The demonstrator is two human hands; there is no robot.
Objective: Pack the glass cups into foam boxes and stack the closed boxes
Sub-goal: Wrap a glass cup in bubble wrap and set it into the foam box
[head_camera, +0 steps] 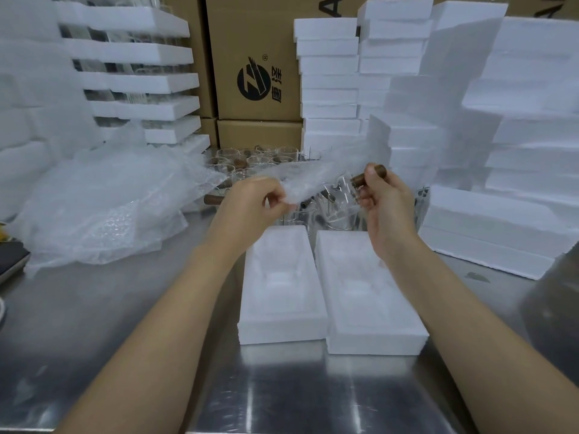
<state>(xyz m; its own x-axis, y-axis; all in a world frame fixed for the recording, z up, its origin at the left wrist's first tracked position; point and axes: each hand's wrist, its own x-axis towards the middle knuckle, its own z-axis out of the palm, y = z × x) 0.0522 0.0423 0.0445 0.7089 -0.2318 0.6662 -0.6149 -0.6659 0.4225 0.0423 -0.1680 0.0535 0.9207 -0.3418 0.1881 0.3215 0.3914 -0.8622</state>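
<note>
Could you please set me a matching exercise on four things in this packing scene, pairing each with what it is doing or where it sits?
Things:
1. left hand
2. right hand
3. open foam boxes
4. cardboard box

States:
A. stands at the back, bearing a black logo
B. grips a glass cup by its brown handle
C. lie side by side on the metal table
D. pinches a bubble wrap sheet

Pairs: 1-D; 2-B; 3-C; 4-A
</note>
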